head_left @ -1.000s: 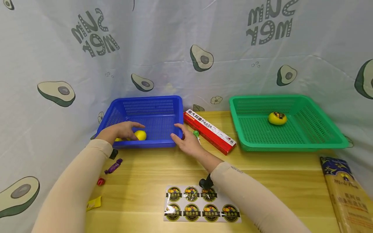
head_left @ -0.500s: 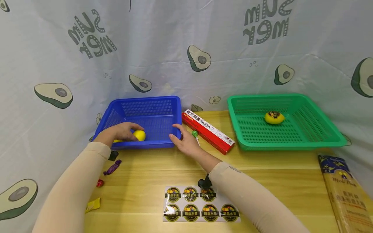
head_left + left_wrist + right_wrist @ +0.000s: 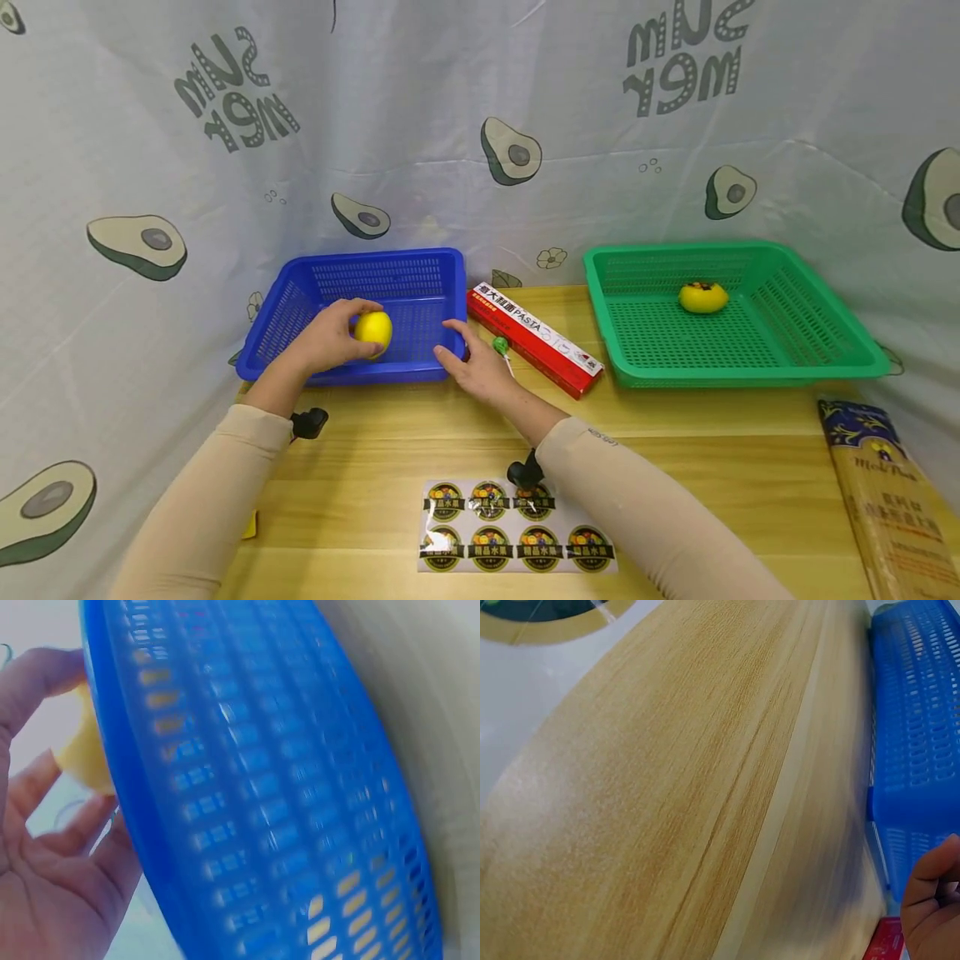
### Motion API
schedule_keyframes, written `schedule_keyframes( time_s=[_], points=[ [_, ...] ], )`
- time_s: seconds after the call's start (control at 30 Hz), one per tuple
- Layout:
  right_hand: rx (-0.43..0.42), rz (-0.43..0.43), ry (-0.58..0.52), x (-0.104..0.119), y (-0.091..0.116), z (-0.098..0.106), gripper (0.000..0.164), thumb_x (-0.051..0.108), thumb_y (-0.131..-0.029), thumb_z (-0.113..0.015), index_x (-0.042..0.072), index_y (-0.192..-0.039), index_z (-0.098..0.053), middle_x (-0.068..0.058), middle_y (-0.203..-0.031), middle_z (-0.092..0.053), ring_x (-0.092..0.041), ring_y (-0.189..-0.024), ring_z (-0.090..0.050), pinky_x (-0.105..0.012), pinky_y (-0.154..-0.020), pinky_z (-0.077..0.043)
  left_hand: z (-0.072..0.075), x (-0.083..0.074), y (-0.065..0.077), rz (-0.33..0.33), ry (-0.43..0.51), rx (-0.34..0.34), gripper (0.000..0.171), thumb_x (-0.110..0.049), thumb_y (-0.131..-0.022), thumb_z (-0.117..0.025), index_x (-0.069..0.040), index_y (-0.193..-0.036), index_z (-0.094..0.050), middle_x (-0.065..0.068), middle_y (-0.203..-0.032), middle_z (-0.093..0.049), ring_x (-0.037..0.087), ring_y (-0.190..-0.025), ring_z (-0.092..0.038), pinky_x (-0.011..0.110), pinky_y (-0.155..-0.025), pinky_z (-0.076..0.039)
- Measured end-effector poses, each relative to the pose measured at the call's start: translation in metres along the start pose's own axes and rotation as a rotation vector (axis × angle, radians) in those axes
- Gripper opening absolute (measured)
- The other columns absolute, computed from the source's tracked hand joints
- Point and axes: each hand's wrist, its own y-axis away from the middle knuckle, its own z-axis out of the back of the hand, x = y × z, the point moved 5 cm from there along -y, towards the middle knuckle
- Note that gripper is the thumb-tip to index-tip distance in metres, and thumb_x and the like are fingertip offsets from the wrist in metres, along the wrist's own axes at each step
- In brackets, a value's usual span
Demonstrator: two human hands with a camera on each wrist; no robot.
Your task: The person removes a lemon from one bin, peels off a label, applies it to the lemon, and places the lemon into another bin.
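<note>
A yellow lemon (image 3: 373,333) is held in my left hand (image 3: 330,333), thumb in front and fingers behind, over the left half of the blue basket (image 3: 420,372). In the left wrist view the basket wall hides part of the lemon (image 3: 88,750). My right hand (image 3: 483,367) rests at the basket's front right corner, thumb and index finger spread apart over the rim. In the right wrist view only a part of that hand (image 3: 934,900) shows, beside the basket's corner (image 3: 915,802).
A green basket (image 3: 720,374) on the right holds a lemon (image 3: 703,297) with a dark sticker. Between the baskets lie a red pasta box (image 3: 534,340) and a green lollipop (image 3: 501,344). A sticker sheet (image 3: 517,527) lies in front, a pasta bag (image 3: 888,492) far right, a yellow wrapper (image 3: 251,525) left.
My left hand has lifted a lemon from the blue basket's floor and moved slightly right. The right hand has stayed at the corner. The lemon in the green basket has rolled slightly.
</note>
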Motion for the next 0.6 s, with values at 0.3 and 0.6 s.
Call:
schedule_keyframes(
  time_s=[0.3,0.6],
  points=[
    [-0.001,-0.016,0.024,0.001,0.0,0.0,0.053,0.05,-0.099,-0.06,0.037,-0.148,-0.044,-0.013,-0.15,-0.054,-0.032,-0.121,-0.062,-0.051,-0.106,-0.051,-0.016,-0.025,0.035,-0.034,0.352,-0.111,0.064,-0.02,-0.089,-0.08,-0.01,-0.142,-0.046,0.02,-0.143,-0.045,0.037,-0.114,-0.057,0.036,-0.08,-0.058],
    [0.037,0.009,0.009,0.001,0.0,0.004,0.058,0.05,-0.1,-0.059,0.033,-0.153,-0.041,-0.017,-0.125,-0.066,-0.025,-0.1,-0.065,-0.038,-0.085,-0.055,-0.057,-0.045,0.078,-0.099,0.533,0.034,0.06,-0.01,-0.087,-0.079,-0.005,-0.134,-0.041,0.023,-0.138,-0.043,0.031,-0.106,-0.06,0.033,-0.079,-0.058]
  ],
)
